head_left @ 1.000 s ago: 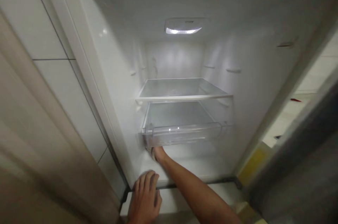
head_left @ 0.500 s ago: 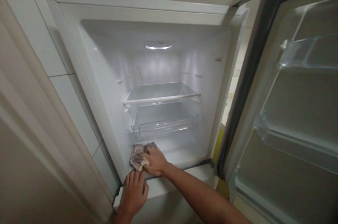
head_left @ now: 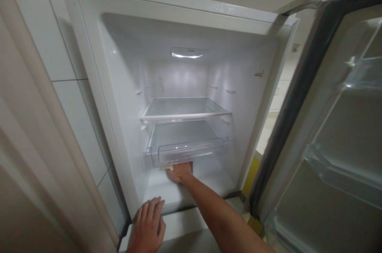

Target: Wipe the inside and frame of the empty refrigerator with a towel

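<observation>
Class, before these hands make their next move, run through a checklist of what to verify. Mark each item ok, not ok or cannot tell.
1. Door open: ok, it stands open at the right of the picture.
2. Light on: ok, it is lit.
3. Cloth in right hand: ok, a pale edge shows by the fingers.
4. Whole cloth in sight: not ok, the hand and drawer hide part of it.
5. Left hand clear of the drawer: ok, it rests low in front, apart from it.
6. Floor beneath the drawer dry: cannot tell.
</observation>
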Motion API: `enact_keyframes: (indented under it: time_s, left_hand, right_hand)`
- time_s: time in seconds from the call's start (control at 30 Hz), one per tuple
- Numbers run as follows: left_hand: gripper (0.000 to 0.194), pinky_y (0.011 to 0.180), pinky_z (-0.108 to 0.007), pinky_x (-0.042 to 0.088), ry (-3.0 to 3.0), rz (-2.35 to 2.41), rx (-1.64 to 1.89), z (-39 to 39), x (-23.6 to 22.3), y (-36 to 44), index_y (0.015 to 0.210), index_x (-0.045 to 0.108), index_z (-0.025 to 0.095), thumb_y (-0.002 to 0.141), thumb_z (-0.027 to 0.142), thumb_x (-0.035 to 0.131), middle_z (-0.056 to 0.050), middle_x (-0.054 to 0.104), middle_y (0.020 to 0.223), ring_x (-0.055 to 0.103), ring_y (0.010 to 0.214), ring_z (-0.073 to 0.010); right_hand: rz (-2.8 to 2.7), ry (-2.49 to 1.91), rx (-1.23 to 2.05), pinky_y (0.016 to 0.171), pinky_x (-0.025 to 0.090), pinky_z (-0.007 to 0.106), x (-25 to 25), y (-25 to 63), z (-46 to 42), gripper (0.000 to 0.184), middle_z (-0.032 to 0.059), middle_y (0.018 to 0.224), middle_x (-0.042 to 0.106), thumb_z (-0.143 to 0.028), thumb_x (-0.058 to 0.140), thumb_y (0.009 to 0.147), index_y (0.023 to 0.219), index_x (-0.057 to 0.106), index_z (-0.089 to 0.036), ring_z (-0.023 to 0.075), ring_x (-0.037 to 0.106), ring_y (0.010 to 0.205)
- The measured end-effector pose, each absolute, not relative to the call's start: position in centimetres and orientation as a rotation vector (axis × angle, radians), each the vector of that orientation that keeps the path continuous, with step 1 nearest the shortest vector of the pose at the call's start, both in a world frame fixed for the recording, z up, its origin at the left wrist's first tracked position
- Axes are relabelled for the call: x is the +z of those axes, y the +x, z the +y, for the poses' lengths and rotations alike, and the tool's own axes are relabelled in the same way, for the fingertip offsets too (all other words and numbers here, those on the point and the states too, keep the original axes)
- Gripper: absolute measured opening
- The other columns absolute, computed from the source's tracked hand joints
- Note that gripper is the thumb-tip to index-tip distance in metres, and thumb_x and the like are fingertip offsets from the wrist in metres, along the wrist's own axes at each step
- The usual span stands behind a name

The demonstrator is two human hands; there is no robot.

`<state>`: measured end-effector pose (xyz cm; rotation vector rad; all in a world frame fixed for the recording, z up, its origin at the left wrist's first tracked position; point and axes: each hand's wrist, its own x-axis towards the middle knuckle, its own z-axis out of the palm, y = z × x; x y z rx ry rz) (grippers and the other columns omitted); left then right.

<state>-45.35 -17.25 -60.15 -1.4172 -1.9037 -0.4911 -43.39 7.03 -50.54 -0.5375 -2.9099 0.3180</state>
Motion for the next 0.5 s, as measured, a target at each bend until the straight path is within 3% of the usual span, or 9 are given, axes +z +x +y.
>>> enact_keyframes:
  time_s: [0.1, 0.2, 0.37, 0.5]
  left_hand:
    - [0.046, 0.105, -0.044, 0.048, -1.398, -1.959, -0.511, -17.3, -59.8, -44.8, 0.134, 0.063, 0.022, 0.089, 0.012, 0.057, -0.008, 0.072, 0.129, 0.066, 0.117, -0.0277]
    - [0.044, 0.103, -0.044, 0.049, -1.407, -1.966, -0.526, -17.4, -59.6, -44.7, 0.134, 0.062, 0.022, 0.091, 0.013, 0.057, -0.008, 0.072, 0.128, 0.066, 0.115, -0.0274]
    - [0.044, 0.102, -0.043, 0.05, -1.417, -1.965, -0.541, -17.4, -60.0, -45.1, 0.135, 0.061, 0.023, 0.092, 0.016, 0.058, -0.008, 0.073, 0.128, 0.066, 0.115, -0.0276]
    - [0.045, 0.1, -0.043, 0.05, -1.437, -1.915, -0.5, -17.3, -60.6, -45.7, 0.135, 0.061, 0.023, 0.09, 0.02, 0.061, -0.008, 0.073, 0.128, 0.066, 0.113, -0.0279]
  right_hand:
    - [-2.987, -0.378, 0.353, 0.122, 0.035, 0.061, -51.3, -43.2, 4.7, 0.056, 0.0097, 0.154, 0.062, -0.062, 0.056, 0.103, 0.154, 0.062, -0.04, 0.0378, 0.052, 0.144]
    - [-3.005, -0.218, 0.324, 0.118, 0.04, 0.055, -51.3, -41.3, 5.3, 0.054, 0.0062, 0.162, 0.055, -0.062, 0.059, 0.101, 0.152, 0.062, -0.044, 0.0348, 0.052, 0.145]
    - [-2.894, -0.555, 0.2, 0.119, 0.04, 0.051, -51.1, -37.2, 11.0, 0.048, 0.0116, 0.146, 0.068, -0.048, 0.063, 0.101, 0.145, 0.07, -0.03, 0.0329, 0.059, 0.137]
    - [-2.707, -0.866, 0.175, 0.121, 0.038, 0.048, -51.1, -35.7, 15.7, 0.042, 0.0164, 0.147, 0.067, -0.036, 0.057, 0.106, 0.142, 0.072, -0.019, 0.0334, 0.057, 0.139]
